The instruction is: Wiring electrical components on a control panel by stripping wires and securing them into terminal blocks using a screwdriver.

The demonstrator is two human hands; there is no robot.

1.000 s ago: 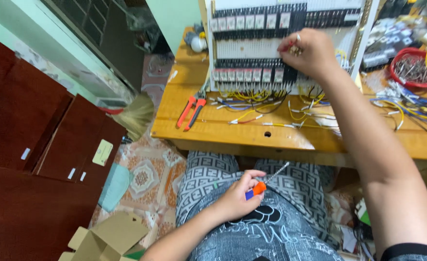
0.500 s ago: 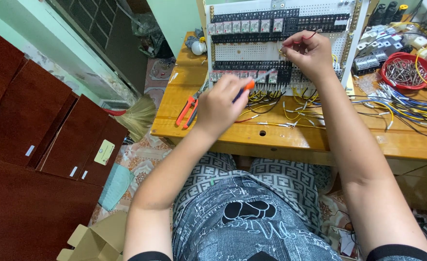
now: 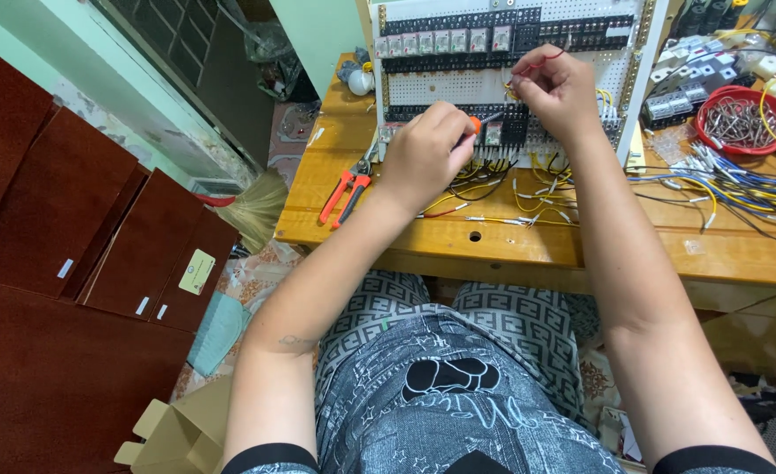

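My left hand (image 3: 423, 154) grips a small orange-handled screwdriver (image 3: 483, 121), its metal tip pointing right toward the black terminal row on the white perforated panel (image 3: 458, 86). My right hand (image 3: 556, 83) pinches a thin red wire (image 3: 539, 61) against the panel, just right of the screwdriver tip. Rows of black relays and terminal blocks (image 3: 502, 37) run across the upright panel. Yellow, black and white wires (image 3: 511, 189) hang from its lower edge onto the wooden workbench (image 3: 493, 241).
Red-handled cutters (image 3: 346, 193) lie on the bench left of the panel. A red bowl of metal parts (image 3: 743, 118) and a bundle of coloured wires (image 3: 739, 184) sit at the right. Dark red cabinets (image 3: 63, 228), a broom (image 3: 252, 206) and a cardboard box (image 3: 173, 434) stand at the left.
My left hand rose from my lap with the screwdriver and moved up to the panel's terminal row. My right hand stayed on the panel holding the wire.
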